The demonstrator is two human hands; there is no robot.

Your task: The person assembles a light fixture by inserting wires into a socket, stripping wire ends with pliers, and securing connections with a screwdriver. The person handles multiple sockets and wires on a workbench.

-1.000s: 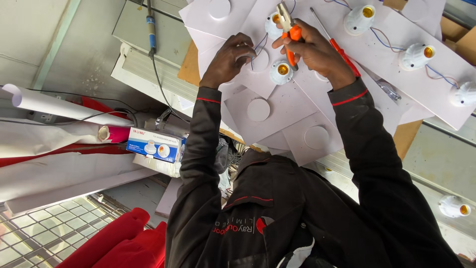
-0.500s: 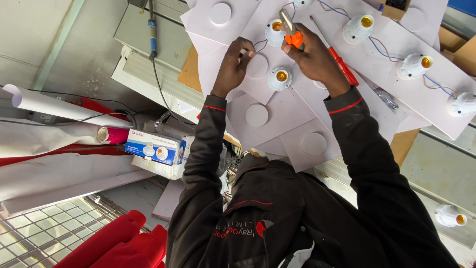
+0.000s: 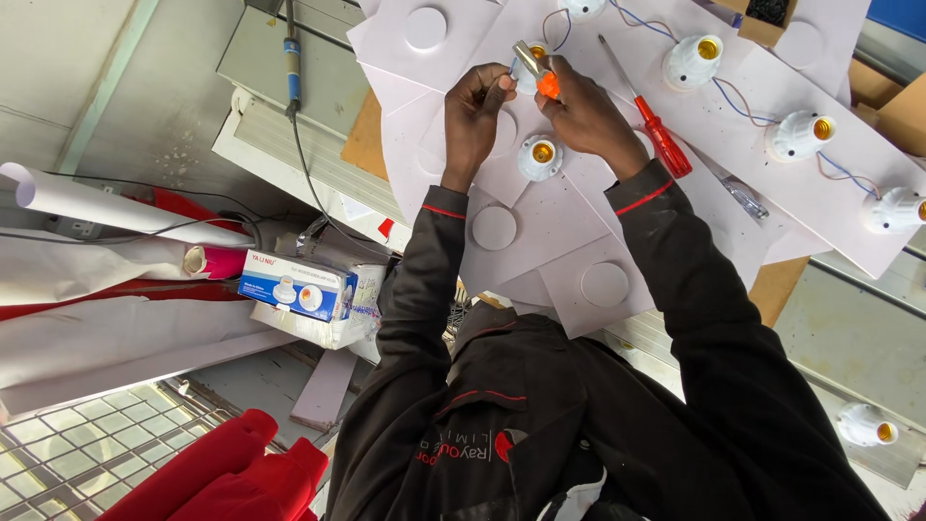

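Observation:
My right hand [image 3: 585,118] grips a small orange-handled tool with a metal tip [image 3: 536,68]. My left hand [image 3: 475,104] pinches something thin, probably a wire, right beside that tip. Both hands hover over white boards [image 3: 569,222] with round raised discs. One white lamp holder with a brass socket [image 3: 540,157] sits just below the hands, and another [image 3: 533,50] is partly hidden behind the tool. A red-handled screwdriver [image 3: 658,130] lies on the board to the right of my right hand.
More white lamp holders [image 3: 799,135] joined by blue and brown wires run along a board at right. A blue-handled soldering iron [image 3: 292,75] lies at upper left. A blue-and-white box [image 3: 294,287], rolled paper [image 3: 106,205], red cloth [image 3: 227,473] and a wire grid [image 3: 68,463] are at left.
My hands have drawn closer together. The left fingers now meet the tool's tip, and the tool has tilted slightly left.

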